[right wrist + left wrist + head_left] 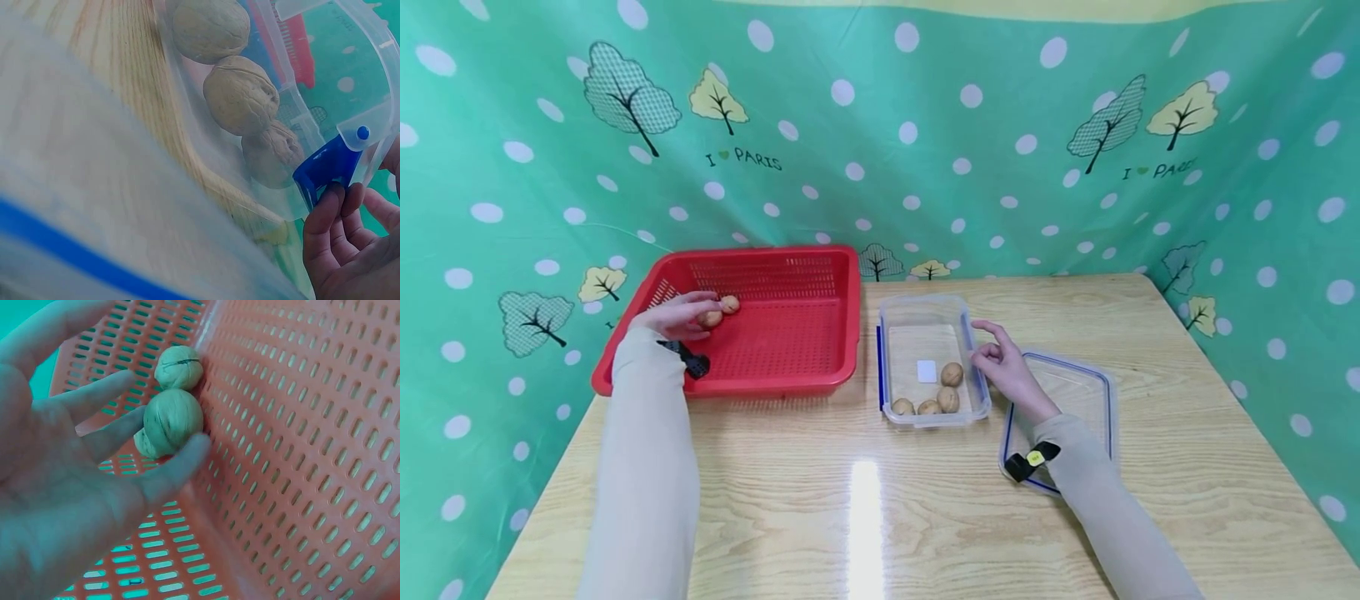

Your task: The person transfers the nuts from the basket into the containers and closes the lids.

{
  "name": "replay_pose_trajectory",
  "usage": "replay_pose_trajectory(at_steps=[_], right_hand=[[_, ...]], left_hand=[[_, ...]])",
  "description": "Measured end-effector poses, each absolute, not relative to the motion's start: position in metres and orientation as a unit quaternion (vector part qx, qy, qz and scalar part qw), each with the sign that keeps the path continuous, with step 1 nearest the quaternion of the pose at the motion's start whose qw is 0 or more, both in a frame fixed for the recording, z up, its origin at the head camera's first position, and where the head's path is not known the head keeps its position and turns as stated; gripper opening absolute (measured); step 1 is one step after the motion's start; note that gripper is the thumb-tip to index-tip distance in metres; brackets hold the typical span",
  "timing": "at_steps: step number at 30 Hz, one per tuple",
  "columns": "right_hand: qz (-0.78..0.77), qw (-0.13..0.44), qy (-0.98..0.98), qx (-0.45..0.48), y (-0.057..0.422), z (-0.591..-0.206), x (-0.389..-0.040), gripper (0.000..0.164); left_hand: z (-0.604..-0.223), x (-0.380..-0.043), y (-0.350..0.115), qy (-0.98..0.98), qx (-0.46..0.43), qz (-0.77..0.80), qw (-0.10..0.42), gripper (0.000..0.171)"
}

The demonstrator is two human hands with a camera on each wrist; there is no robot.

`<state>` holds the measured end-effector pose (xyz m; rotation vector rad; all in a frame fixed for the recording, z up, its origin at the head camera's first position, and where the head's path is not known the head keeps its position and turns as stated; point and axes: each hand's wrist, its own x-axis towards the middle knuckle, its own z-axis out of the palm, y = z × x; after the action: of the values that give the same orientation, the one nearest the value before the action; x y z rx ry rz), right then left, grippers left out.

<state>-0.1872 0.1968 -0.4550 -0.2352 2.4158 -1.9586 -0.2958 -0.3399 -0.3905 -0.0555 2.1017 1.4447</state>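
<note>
Inside the red plastic basket point(775, 379), my left hand point(681, 315) reaches in at the left with fingers spread. In the left wrist view, its fingertips are around a walnut point(174, 419), seemingly touching it. A second walnut point(179, 367) lies just beyond, and a third is partly hidden beneath. My right hand point(1006, 371) is at the right side of a clear food container point(898, 312). Its thumb and fingers pinch the blue latch point(328, 165) on that side. Several walnuts point(949, 400) lie in the container's near right part.
The container's clear lid point(1075, 392), edged in blue, lies on the wooden table point(790, 500) under my right forearm. A green dotted curtain point(910, 167) hangs behind the table and along both sides.
</note>
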Motion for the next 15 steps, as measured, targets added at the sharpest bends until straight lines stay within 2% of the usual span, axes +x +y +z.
replay_pose_trajectory(at_steps=[3,10,15], right_hand=[[-0.627,0.015,0.775,-0.076,0.1970,-0.4558,-0.1878,0.053],[-0.631,0.022,0.772,-0.077,0.1993,-0.4565,-0.1890,0.054],[-0.628,0.021,0.774,-0.079,0.1998,-0.4571,-0.1891,0.054]], left_hand=[[-0.3929,-0.2961,-0.3408,0.784,-0.025,0.541,0.305,0.071],[-0.3901,-0.2933,-0.3390,0.788,0.002,0.529,0.315,0.062],[-0.3867,-0.2931,-0.3387,0.794,-0.012,0.514,0.323,0.071]])
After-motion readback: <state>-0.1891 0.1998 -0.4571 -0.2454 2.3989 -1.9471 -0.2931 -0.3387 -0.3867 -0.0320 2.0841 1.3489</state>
